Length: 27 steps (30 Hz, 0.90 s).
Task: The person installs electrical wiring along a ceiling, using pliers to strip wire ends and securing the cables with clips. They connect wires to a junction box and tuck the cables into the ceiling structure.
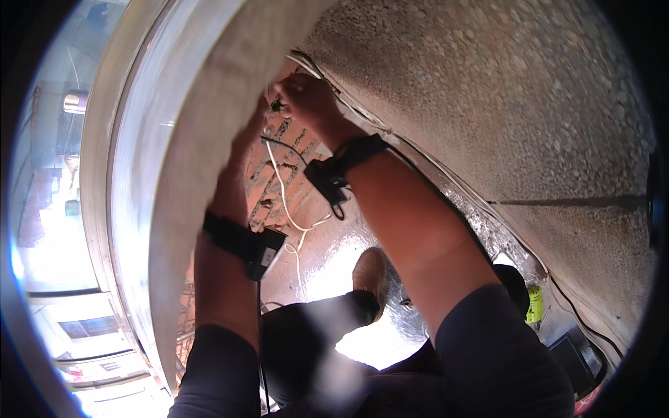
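My right hand is raised to the top of the brick patch, its fingers curled together. A small dark piece shows at its fingertips; I cannot make out its kind. My left hand reaches up close beside it, mostly hidden by the pale edge on the left, so its fingers do not show. Below the hands a thin white cable hangs down in front of exposed bricks. Black boxes are strapped on both wrists, the right one and the left one.
A rough pebbled wall rises on the right, with white and black cables along its edge. A pale curved frame stands close on the left. Lower right are a bright green object and a black case. My shoe is below.
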Available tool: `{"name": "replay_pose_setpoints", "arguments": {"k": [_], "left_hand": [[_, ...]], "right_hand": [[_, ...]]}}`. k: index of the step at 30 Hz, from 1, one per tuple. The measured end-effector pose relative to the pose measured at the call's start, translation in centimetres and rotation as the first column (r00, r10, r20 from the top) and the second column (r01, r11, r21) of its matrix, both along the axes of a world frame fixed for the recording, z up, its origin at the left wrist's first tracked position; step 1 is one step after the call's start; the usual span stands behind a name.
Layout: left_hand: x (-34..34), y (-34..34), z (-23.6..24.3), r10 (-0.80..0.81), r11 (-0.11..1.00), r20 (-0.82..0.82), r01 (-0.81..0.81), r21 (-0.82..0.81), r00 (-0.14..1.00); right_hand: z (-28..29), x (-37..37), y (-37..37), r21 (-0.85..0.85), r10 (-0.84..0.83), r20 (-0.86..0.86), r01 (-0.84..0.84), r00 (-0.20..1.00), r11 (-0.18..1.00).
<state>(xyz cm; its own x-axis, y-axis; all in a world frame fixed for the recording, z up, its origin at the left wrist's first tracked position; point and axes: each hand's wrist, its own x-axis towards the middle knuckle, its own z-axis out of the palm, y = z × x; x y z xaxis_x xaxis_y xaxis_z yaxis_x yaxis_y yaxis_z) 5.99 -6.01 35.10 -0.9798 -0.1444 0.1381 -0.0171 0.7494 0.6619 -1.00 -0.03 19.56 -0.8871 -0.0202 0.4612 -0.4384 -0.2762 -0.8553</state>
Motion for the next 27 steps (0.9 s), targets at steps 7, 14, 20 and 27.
{"name": "replay_pose_setpoints", "arguments": {"k": [7,14,20,27], "left_hand": [[3.3,0.7,1.0,0.094,0.995,0.034,-0.092,-0.049,0.995],[10.9,0.9,1.3,0.034,0.985,0.401,0.037,-0.168,0.916],[18.4,3.1,2.8,-0.022,0.981,0.584,0.129,-0.142,0.811],[23.5,5.8,3.8,-0.1,0.987,0.621,0.159,-0.04,0.778]], "right_hand": [[-2.3,8.2,11.6,0.197,0.123,0.491,-0.248,0.862,0.949],[-7.2,16.9,20.8,0.466,0.171,0.477,-0.413,0.862,0.783],[-10.2,21.8,24.0,0.669,0.216,0.532,-0.563,0.819,0.486],[-13.8,24.0,25.3,0.685,0.167,0.632,-0.647,0.756,0.334]]}}
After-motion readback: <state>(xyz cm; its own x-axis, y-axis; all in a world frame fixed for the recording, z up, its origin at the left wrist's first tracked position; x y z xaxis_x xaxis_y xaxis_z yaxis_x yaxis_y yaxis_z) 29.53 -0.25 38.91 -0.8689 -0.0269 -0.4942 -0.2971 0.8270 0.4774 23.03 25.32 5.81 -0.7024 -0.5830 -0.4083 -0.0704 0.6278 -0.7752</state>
